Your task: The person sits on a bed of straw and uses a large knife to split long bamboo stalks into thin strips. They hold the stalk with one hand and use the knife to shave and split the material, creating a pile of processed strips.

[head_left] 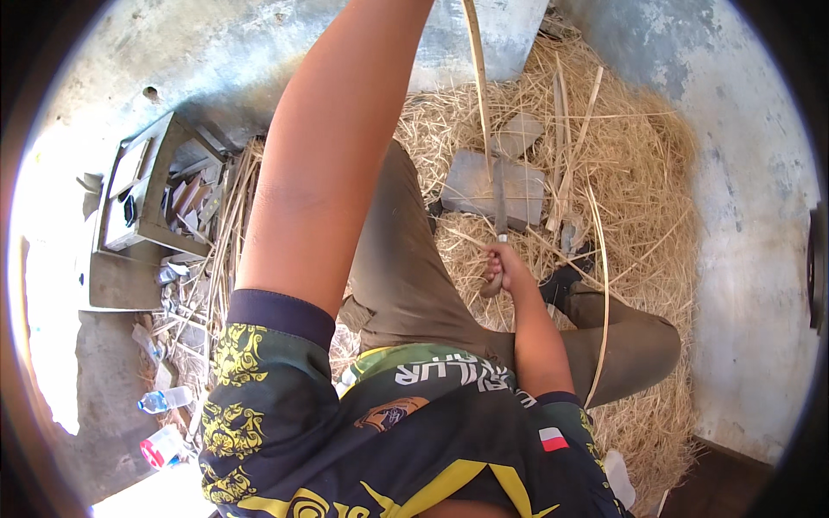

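Note:
My right hand [509, 266] is closed around the handle of a long knife [500, 203], its blade pointing away from me. Along the blade's far end runs a long pale bamboo strip [477, 73], which rises out of the top of the picture. Whether blade and strip touch, I cannot tell for sure. A flat grey block [466, 183] lies beneath the blade, with a smaller flat stone piece [518, 135] just beyond it. My left arm [315, 173] stretches up and forward past the top edge, so the left hand is out of sight.
Pale shavings [648, 173] cover the floor around my legs, with loose strips [566, 138] on them at right. A wooden cabinet [142, 203] holding odds and ends stands at left beside a bundle of strips [246, 198]. Plastic bottles [166, 400] lie near it. Walls [743, 173] close in the space.

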### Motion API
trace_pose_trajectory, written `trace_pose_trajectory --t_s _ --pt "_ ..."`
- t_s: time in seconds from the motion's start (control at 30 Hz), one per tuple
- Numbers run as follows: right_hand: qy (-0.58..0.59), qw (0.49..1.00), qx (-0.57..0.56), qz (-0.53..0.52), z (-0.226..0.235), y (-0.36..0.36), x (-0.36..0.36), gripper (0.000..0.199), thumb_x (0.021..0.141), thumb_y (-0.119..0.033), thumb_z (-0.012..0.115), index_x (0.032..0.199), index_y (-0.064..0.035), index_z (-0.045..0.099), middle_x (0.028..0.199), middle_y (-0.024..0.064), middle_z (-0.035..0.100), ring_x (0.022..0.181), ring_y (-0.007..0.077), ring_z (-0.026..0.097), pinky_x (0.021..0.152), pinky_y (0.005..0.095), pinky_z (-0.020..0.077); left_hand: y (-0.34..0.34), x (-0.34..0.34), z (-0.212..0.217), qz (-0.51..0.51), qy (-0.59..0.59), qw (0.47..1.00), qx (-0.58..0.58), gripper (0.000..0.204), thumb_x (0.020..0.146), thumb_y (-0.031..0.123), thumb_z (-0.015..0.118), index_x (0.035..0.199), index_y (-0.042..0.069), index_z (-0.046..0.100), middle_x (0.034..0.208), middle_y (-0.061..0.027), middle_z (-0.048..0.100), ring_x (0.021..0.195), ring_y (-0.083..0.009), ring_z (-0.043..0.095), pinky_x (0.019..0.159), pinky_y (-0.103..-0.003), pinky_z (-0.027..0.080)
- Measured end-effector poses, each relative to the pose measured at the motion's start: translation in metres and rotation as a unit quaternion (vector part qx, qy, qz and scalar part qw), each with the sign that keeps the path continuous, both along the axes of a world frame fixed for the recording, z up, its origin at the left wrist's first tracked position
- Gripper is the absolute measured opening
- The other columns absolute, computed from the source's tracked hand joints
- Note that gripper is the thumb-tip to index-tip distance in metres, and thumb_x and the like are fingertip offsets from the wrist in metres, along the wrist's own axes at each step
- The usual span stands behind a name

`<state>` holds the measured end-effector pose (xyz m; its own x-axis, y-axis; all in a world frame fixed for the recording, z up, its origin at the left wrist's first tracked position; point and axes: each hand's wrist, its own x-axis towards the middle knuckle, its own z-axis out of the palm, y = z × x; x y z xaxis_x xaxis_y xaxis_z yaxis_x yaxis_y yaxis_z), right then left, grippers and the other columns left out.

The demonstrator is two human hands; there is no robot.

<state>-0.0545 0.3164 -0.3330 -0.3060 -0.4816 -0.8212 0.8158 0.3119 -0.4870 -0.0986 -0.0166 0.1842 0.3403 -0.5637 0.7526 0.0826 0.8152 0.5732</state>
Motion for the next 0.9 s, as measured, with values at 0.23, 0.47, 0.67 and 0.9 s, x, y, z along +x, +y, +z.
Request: trace_pose_trajectory --t_s 0.23,0.47,0.67,0.9 --pt "0.023 0.999 -0.001 -0.023 0.029 0.000 -0.004 0.027 0.089 -0.027 0.069 0.071 -0.0112 0.056 0.054 -0.0004 0.048 0.045 0.0150 0.051 0.048 0.0333 0.0474 0.011 0.015 -0.001 -0.051 0.053 0.997 -0.035 0.060 0.108 0.039 0.033 0.088 -0.007 0.066 0.086 -0.0288 0.068 0.084 -0.0491 0.062 0.078 -0.054 0.047" --pt "0.421 0.886 0.196 0.020 0.024 0.001 -0.005 0.026 0.083 -0.023 0.074 0.070 -0.0075 0.057 0.054 0.0023 0.051 0.043 0.0143 0.051 0.042 0.0330 0.0441 0.010 0.023 0.004 -0.058 0.078 0.994 -0.059 0.062 0.108 0.040 0.033 0.089 -0.009 0.065 0.086 -0.0303 0.067 0.082 -0.0484 0.061 0.077 -0.053 0.045" --pt "0.482 0.856 0.011 -0.187 0.100 -0.029 -0.033 0.030 0.079 -0.025 0.076 0.067 -0.0007 0.063 0.057 0.0050 0.059 0.046 0.0154 0.056 0.044 0.0340 0.0439 0.019 0.024 0.012 -0.089 -0.043 0.995 0.031 0.065 0.107 0.045 0.033 0.098 -0.010 0.067 0.093 -0.0310 0.067 0.089 -0.0451 0.062 0.082 -0.050 0.046" --pt "0.495 0.813 -0.150 -0.268 0.255 0.004 -0.014 0.019 0.084 -0.014 0.073 0.073 -0.0046 0.060 0.060 -0.0029 0.054 0.046 0.0059 0.047 0.041 0.0259 0.0364 0.035 -0.014 0.004 -0.120 0.076 0.989 -0.030 0.070 0.106 0.051 0.035 0.100 -0.010 0.068 0.093 -0.0271 0.070 0.091 -0.0414 0.063 0.087 -0.049 0.046"
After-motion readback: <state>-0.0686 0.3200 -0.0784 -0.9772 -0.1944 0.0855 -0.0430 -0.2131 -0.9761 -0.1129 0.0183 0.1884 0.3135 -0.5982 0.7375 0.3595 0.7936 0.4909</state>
